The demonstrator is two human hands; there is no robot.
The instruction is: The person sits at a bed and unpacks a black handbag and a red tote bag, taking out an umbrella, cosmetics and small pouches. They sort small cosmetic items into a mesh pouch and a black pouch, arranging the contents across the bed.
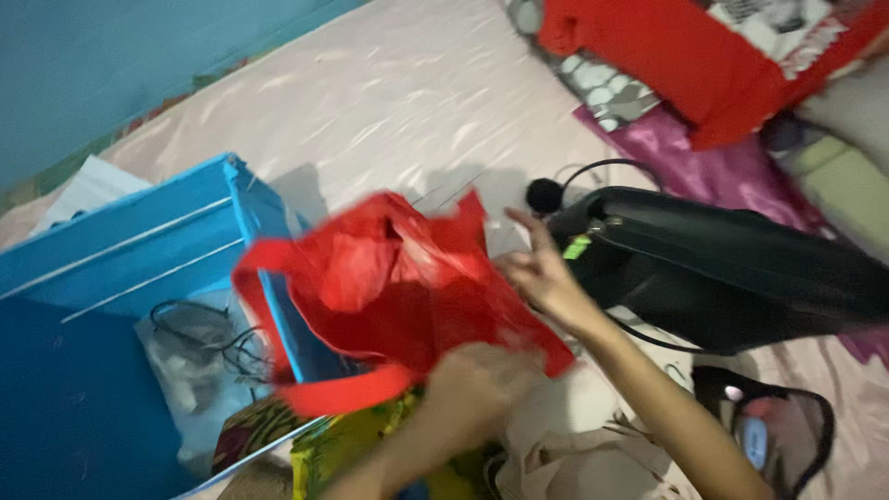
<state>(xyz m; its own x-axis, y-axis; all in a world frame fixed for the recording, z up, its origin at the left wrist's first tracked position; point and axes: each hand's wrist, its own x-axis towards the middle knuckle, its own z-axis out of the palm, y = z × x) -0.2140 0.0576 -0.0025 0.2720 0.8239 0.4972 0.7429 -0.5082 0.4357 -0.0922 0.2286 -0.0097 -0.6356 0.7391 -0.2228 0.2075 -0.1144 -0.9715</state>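
A blue box (120, 268) lies left of the hands and a black handbag (732, 278) right, while the left hand (472, 384) grips the red bag (398, 287), mouth upward, and the right hand (542, 273) touches it open-fingered.

red bag (398, 287) centre, blue box (139, 250) left, black handbag (722, 268) right, yellow-green patterned cloth (352, 444) bottom, magenta fabric (704, 157) upper right, teal wall (111, 65) upper left
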